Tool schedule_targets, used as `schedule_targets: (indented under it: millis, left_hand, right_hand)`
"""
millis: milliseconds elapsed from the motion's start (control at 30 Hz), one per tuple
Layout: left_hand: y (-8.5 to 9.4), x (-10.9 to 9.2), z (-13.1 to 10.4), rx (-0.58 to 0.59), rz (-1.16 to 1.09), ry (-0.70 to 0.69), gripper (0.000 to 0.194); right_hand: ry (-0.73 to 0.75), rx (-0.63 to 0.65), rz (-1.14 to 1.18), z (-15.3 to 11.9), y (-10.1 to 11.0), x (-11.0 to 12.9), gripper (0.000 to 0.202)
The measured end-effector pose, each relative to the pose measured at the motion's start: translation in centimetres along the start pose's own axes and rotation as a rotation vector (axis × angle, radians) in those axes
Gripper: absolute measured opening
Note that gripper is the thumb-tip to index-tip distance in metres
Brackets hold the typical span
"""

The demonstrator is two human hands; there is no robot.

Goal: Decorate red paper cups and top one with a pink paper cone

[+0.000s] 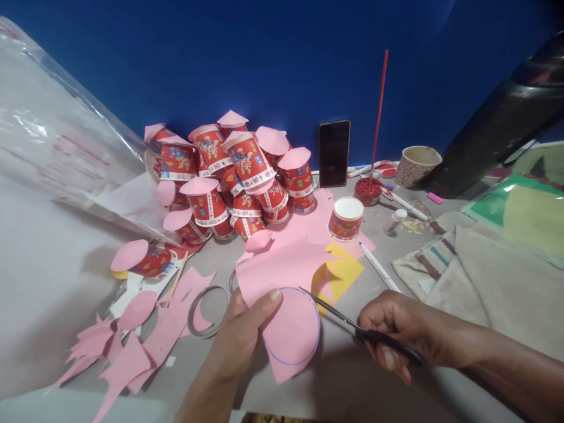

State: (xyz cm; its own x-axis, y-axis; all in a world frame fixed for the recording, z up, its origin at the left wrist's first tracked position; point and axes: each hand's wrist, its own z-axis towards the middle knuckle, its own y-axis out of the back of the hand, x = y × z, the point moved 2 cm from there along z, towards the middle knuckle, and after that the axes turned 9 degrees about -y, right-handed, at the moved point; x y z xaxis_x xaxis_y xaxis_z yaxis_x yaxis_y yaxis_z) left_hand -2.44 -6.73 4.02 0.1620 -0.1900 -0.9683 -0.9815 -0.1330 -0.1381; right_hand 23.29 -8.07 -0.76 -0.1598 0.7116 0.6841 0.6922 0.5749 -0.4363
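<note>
Pink sheet in front of pink-topped cup pile: drawn circle looks cut on right, uncut at top and bottom.
Left hand pinches sheet; right hand closed round scissors.

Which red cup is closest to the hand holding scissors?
The red cup with the flat white top, standing apart; the other red cups sit farther from the right hand.

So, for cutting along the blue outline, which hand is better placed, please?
Probably the right hand: it holds the scissors, with the blades near the upper part of the blue outline. The left hand is busy holding the pink paper.
</note>
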Motion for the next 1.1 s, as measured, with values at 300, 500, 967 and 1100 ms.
schedule_targets:
  millis: [300, 500, 967, 1100]
  left_hand:
    - [0.5, -0.3, 0.4, 0.102, 0.040, -0.004, 0.043]
    - [0.5, -0.7, 0.5, 0.120, 0.065, -0.010, 0.033]
    - [0.1, -0.8, 0.8, 0.220, 0.075, 0.002, 0.028]
    - [0.4, -0.6, 0.9, 0.227, 0.098, 0.013, 0.029]
  right_hand:
    - [-0.016, 0.005, -0.031, 0.0, 0.1, -0.2, 0.039]
    - [0.002, 0.026, -0.048, 0.0, 0.1, -0.2, 0.051]
    - [-0.016, 0.030, -0.063, -0.3, -0.1, 0.2, 0.043]
    - [-0.050, 0.001, -0.082, -0.2, -0.1, 0.0, 0.035]
